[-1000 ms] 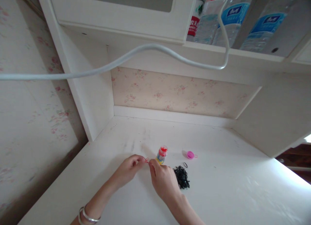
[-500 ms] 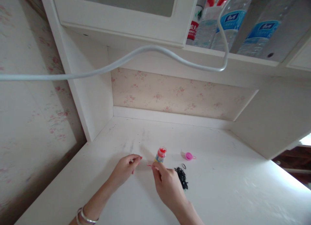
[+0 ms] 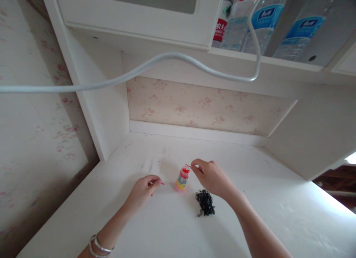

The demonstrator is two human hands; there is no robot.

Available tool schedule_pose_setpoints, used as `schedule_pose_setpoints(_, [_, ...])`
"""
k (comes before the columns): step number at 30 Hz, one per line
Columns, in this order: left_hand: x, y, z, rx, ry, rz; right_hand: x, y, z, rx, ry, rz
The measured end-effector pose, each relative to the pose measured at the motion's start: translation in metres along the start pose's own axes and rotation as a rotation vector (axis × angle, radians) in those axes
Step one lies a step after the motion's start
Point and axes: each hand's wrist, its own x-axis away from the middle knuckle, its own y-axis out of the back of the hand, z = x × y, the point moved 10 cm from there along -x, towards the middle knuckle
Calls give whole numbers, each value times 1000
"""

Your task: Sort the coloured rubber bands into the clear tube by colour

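Observation:
A small clear jar stands upright on the desk, with red, blue, yellow and pink showing in it. My right hand pinches a thin red rubber band, which sits at the jar's mouth. Left of the jar, my left hand is closed, and a short red rubber band end pokes out from its fingertips. A pile of black rubber bands lies below my right wrist. The pink lid seen earlier is hidden by my right hand and arm.
The white desk runs back to a low wallpapered panel. Overhead, a white cable crosses the view. Water bottles stand on the shelf at the upper right, beside a cabinet door.
My right hand has moved up and to the right, from beside the jar to its mouth. It now covers the pink lid. My left hand has hardly moved.

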Motion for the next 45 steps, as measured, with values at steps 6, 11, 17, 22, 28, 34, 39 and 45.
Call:
schedule_pose_setpoints(6, [-2, -1, 2, -44, -12, -9, -7, -9, 6, 210, 7, 136])
schedule_pose_setpoints(11, [-2, -1, 0, -43, -29, -15, -11, -12, 6, 270, 9, 162])
schedule_pose_setpoints(17, [-3, 3, 2, -27, -13, -57, -13, -8, 10, 276, 41, 127])
schedule_pose_setpoints(22, [-2, -1, 4, 2, 3, -37, -7, 4, 10, 203, 8, 91])
schedule_pose_setpoints(28, [-2, -7, 3, 5, 7, 16, 6, -6, 13, 148, 51, 143])
schedule_pose_setpoints(34, [0, -7, 0, -23, 11, 23, 11, -20, 7, 266, 3, 157])
schedule_pose_setpoints(39, [0, -8, 3, -36, 8, 22, 11, -25, 11, 368, -25, 196])
schedule_pose_setpoints(45, [0, -7, 2, -28, 1, 20, 8, -25, 18, 368, 12, 178])
